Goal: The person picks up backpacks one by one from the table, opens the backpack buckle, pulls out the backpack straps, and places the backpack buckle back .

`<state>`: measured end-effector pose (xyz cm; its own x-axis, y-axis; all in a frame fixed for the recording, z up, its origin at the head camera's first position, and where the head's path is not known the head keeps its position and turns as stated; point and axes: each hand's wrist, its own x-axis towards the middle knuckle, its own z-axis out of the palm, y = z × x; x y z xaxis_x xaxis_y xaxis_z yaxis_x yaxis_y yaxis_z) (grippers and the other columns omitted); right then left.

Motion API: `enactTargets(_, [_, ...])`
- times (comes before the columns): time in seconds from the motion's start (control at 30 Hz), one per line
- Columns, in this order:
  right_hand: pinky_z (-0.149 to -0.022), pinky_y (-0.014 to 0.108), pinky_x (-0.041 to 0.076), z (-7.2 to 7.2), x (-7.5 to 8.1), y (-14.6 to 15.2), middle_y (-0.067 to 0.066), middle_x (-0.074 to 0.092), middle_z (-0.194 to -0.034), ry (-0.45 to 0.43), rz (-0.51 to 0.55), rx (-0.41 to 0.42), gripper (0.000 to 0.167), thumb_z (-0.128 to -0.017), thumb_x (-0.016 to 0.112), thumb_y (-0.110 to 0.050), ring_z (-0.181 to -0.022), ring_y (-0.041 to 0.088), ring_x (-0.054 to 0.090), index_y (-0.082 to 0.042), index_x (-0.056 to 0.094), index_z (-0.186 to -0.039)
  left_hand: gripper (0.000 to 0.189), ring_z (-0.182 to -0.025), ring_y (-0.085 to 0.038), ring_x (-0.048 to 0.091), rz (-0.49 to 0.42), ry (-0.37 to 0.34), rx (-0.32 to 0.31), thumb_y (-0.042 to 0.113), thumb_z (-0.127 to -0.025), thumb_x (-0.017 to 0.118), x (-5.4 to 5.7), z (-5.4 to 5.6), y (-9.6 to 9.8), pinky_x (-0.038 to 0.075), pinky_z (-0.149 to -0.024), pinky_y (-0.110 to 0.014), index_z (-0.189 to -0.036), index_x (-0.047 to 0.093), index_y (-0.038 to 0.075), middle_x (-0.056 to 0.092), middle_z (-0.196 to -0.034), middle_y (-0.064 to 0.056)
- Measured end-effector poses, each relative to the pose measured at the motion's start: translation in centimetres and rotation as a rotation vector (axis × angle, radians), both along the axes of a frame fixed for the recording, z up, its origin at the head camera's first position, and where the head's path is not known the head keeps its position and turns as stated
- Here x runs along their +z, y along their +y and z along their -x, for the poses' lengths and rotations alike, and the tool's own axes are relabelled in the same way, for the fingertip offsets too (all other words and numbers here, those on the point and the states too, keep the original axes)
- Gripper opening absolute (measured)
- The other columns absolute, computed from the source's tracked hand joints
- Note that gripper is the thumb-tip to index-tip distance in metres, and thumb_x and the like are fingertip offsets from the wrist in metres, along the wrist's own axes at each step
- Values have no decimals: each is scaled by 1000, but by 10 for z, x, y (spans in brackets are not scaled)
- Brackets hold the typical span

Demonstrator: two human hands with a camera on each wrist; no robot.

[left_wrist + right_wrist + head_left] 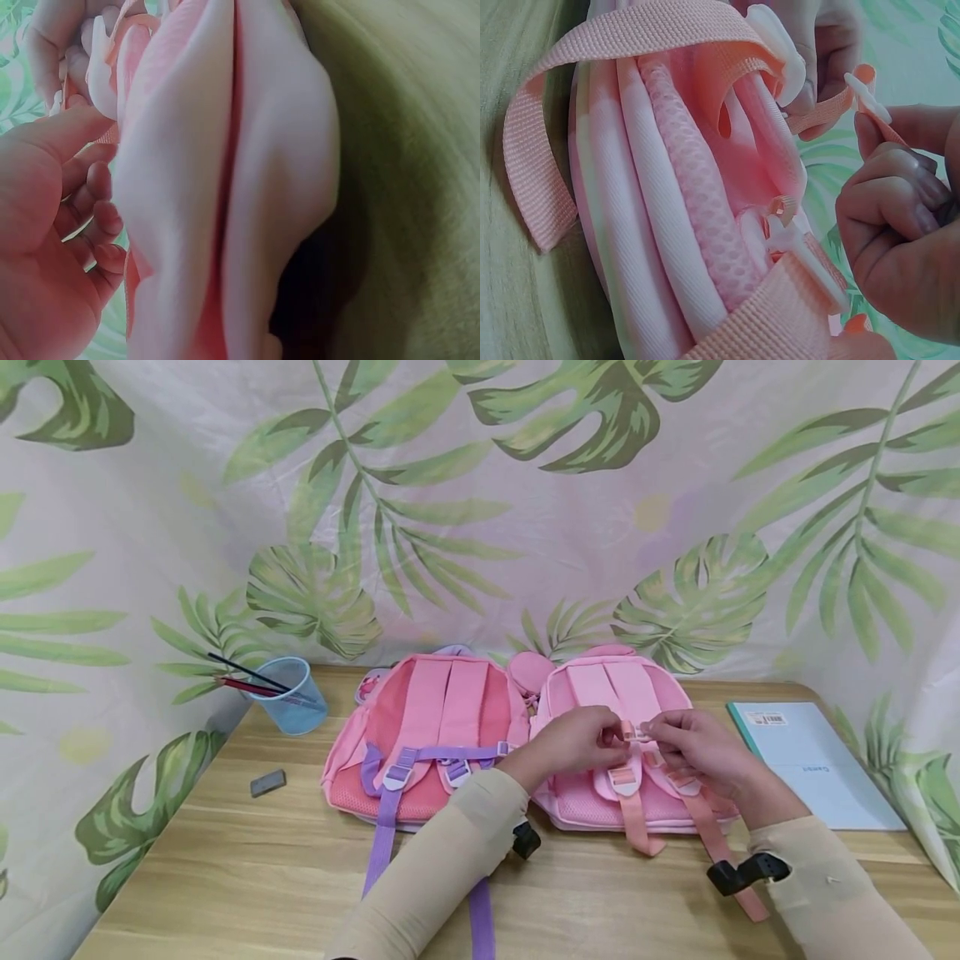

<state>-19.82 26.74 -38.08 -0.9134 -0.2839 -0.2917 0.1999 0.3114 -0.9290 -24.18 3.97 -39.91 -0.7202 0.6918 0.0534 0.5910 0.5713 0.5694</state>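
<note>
A light pink backpack (570, 806) lies back panel up on the table, its shoulder straps toward me. Above it my left hand (581, 739) pinches a peach chest strap (819, 118). My right hand (701, 747) pinches the small white buckle (868, 97) threaded on that strap, thumb against fingertips. The hands face each other, a short span of strap between them. White adjusters (624, 779) sit at the lower ends of the shoulder straps, with peach webbing (708, 827) hanging onto the table. In the left wrist view, the bag's side (176, 150) stands beside my left hand (37, 247).
A pink backpack with purple straps (387, 814) lies close on the left. Farther left are a blue mesh cup (300, 706) with pencils and a grey eraser (268, 783). A light blue notebook (817, 768) lies on the right. A leaf-print curtain (450, 527) hangs behind.
</note>
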Motion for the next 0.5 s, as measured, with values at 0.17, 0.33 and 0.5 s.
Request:
enactTargets(0.17, [-51, 22, 36, 0, 0, 0, -5, 42, -62, 11, 18, 4, 23, -113, 55, -22, -53, 8, 39, -6, 66, -100, 19, -74, -5, 51, 42, 21, 0, 31, -102, 76, -1, 0, 1, 41, -68, -17, -94, 68, 16, 57, -81, 8])
enactTargets(0.33, [-50, 22, 36, 0, -2, -1, -5, 42, -62, 2, 44, 3, 23, -113, 55, -24, -53, 7, 39, -9, 65, -98, 18, -74, -5, 50, 65, 29, 2, 30, -102, 76, -3, 0, 2, 40, -68, -18, -95, 67, 16, 56, -80, 8])
enactTargets(0.5, [-49, 23, 31, -1, -1, -2, -7, 38, -61, 2, 114, 5, 24, -114, 53, -19, -51, 6, 35, -9, 64, -96, 15, -76, -6, 53, 62, 12, 4, 28, -101, 76, -3, -1, 3, 42, -70, -18, -99, 71, 14, 58, -82, 8])
